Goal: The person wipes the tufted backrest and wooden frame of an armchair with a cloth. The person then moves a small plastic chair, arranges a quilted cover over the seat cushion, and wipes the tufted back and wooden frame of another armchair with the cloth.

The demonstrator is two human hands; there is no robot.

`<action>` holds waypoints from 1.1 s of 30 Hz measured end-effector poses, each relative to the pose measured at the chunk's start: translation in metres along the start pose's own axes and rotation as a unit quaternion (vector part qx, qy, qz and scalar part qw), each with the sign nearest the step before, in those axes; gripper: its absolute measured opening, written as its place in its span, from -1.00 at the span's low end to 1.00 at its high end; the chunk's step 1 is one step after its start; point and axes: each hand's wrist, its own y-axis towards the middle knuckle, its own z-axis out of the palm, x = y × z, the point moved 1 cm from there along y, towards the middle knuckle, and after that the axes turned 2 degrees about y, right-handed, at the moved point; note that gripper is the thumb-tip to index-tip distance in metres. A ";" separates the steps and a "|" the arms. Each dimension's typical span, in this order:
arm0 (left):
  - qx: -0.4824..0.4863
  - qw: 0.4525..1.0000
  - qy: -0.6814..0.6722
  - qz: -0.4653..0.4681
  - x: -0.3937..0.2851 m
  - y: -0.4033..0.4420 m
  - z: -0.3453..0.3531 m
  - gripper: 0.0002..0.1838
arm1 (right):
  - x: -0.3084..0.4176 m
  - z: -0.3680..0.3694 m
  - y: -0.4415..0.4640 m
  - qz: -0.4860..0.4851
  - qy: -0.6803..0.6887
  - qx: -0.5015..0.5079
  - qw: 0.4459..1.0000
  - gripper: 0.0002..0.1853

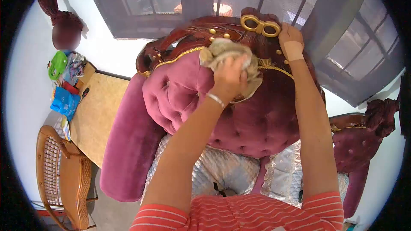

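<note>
A crumpled beige cloth lies bunched under my left hand, whose fingers close on it. The cloth rests against the upper edge of the tufted pink-purple sofa back, by its gold braid trim. At the top right of the carved dark wood frame, my right hand wraps round the edge beside the gold looped ornament. My right fingers are partly hidden behind the wood.
Behind the sofa are barred windows with sheer grey curtains. To the left stand a table with a blue bag and a wicker-backed chair. Quilted covers lie on the seat; another sofa is at right.
</note>
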 end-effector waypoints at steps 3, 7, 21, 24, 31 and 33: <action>0.124 0.988 -0.056 -0.079 -0.020 0.008 -0.027 -0.54 | -0.007 0.004 0.002 -0.013 -0.034 -0.009 0.999 -0.50; -0.201 0.978 -0.029 -0.045 -0.007 0.066 -0.054 -0.51 | -0.011 0.007 0.003 -0.011 -0.030 -0.020 0.999 -0.52; 0.328 0.937 -0.060 -0.103 0.063 0.196 -0.050 -0.49 | -0.021 0.013 0.006 -0.074 -0.046 -0.061 0.994 -0.54; 0.276 0.954 -0.106 -0.040 0.069 0.173 -0.056 -0.44 | -0.017 0.009 -0.001 -0.050 -0.060 -0.047 0.996 -0.54; 0.137 0.974 -0.181 0.003 0.052 0.129 -0.066 -0.38 | -0.012 0.009 0.000 -0.054 -0.042 -0.063 0.996 -0.56; 0.186 0.963 -0.187 0.055 0.054 0.107 -0.067 -0.44 | -0.015 0.009 0.000 -0.056 -0.043 -0.064 0.995 -0.57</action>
